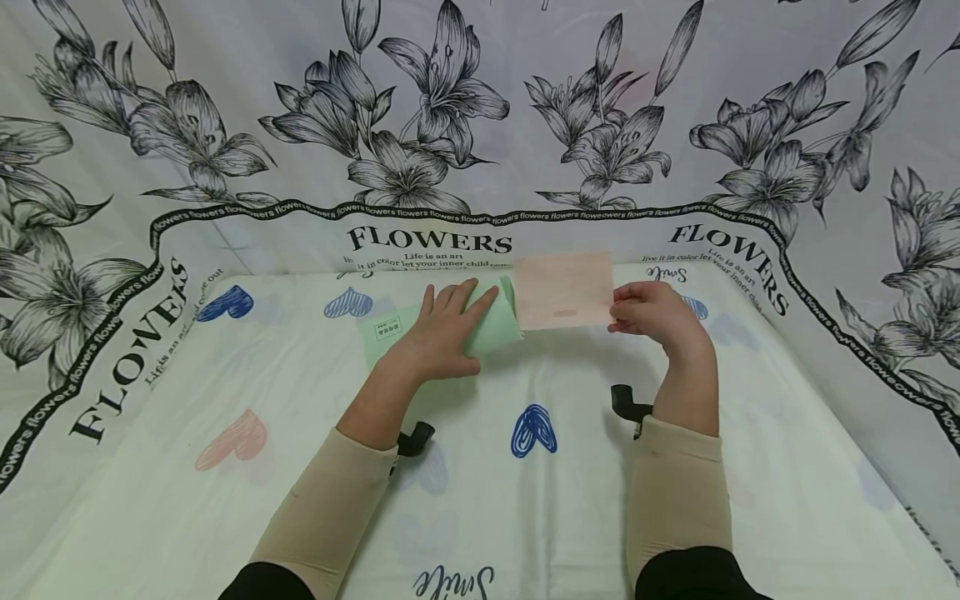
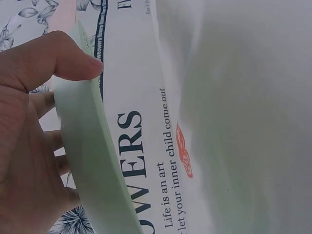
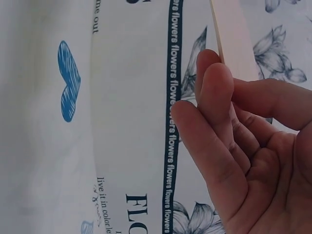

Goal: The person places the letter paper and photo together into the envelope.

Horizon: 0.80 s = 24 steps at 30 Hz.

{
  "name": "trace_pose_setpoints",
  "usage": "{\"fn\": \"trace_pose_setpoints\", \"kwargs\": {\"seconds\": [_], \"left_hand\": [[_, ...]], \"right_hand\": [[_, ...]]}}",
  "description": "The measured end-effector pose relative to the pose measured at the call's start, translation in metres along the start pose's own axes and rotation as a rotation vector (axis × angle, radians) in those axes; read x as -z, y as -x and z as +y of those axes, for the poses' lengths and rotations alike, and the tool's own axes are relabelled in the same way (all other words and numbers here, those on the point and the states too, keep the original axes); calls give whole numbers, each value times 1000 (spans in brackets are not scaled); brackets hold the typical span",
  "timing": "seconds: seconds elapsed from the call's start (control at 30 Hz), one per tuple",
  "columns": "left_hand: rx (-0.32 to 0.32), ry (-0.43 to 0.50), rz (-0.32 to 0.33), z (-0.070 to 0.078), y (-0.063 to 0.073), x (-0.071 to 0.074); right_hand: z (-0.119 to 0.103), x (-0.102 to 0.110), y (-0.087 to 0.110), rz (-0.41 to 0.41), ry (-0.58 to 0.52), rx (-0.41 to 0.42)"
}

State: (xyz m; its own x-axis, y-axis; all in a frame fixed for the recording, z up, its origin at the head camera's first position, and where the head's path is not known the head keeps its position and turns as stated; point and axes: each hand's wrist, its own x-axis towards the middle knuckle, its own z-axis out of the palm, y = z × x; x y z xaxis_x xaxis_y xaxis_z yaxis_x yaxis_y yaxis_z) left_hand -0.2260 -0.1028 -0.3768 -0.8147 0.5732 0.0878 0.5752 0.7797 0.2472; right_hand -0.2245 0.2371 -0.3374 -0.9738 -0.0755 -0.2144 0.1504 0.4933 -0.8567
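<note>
A light green envelope [image 1: 491, 333] with a small printed box at its left end is held by my left hand [image 1: 442, 333]. That hand's fingers spread over the envelope, and the thumb [image 2: 80, 63] lies across its edge in the left wrist view. At the envelope's right end, a flap-like edge stands up beside a flat pink card [image 1: 562, 287]. Between thumb and fingertips, my right hand [image 1: 652, 312] pinches the card's right edge. Seen from the right wrist, the card is nearly edge-on, with the other fingers [image 3: 209, 146] loosely bent below it.
White cloth printed with blue hearts [image 1: 534, 431] and a pink heart [image 1: 234, 440] covers the table. Behind it hangs a flower-print curtain [image 1: 427, 108] with a black lettered band. Black wrist mounts [image 1: 630, 402] stick out below both hands.
</note>
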Motion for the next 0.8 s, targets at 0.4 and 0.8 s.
{"fn": "trace_pose_setpoints", "kwargs": {"seconds": [0.4, 0.8], "left_hand": [[2, 5, -2, -1, 0, 0], [2, 0, -7, 0, 0, -1]], "right_hand": [[-4, -2, 0, -14, 2, 0], [-6, -1, 3, -19, 28, 10]]}}
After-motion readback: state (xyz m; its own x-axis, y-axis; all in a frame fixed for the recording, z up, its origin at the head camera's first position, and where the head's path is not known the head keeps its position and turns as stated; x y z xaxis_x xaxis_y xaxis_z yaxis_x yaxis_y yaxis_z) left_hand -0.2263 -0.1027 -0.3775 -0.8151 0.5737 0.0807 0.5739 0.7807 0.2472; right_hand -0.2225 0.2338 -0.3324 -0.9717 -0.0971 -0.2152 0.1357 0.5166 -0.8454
